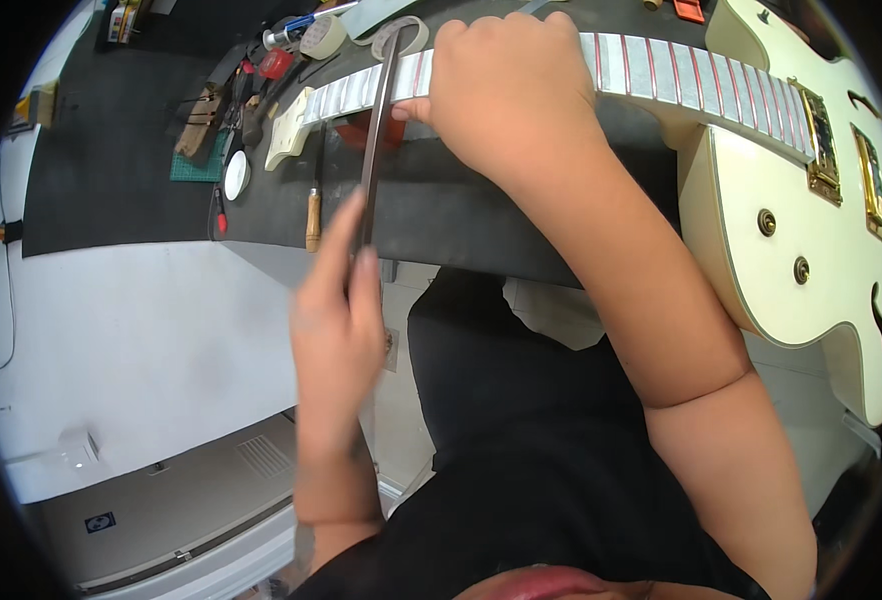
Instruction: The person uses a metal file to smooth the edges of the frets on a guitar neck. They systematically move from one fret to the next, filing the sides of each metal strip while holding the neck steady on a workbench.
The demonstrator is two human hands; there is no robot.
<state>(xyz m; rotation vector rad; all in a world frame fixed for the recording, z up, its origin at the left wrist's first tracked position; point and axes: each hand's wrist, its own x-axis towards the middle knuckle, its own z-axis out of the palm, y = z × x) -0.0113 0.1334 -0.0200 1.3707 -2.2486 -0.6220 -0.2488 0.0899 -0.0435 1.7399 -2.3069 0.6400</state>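
A cream electric guitar (731, 230) with gold pickups lies across the workbench, its neck running left to a cream headstock (286, 130). Pale tape strips cover the fretboard (681, 75), with thin reddish lines showing between them. My right hand (516, 95) is closed over the neck, its thumb showing on the headstock side. In my left hand (341, 300), slightly blurred, is a long, narrow dark metal file (379, 130). The file's far part lies across the fretboard between my right hand and the headstock. A reddish block (371, 132) shows beneath the neck.
The black bench mat (111, 190) bears a wooden-handled tool (314, 215), a small white dish (237, 175), a green cutting mat (196, 167) and a wooden block (199, 122). Tape rolls (323, 37) and several hand tools lie beyond the headstock. The bench's near edge runs below the neck.
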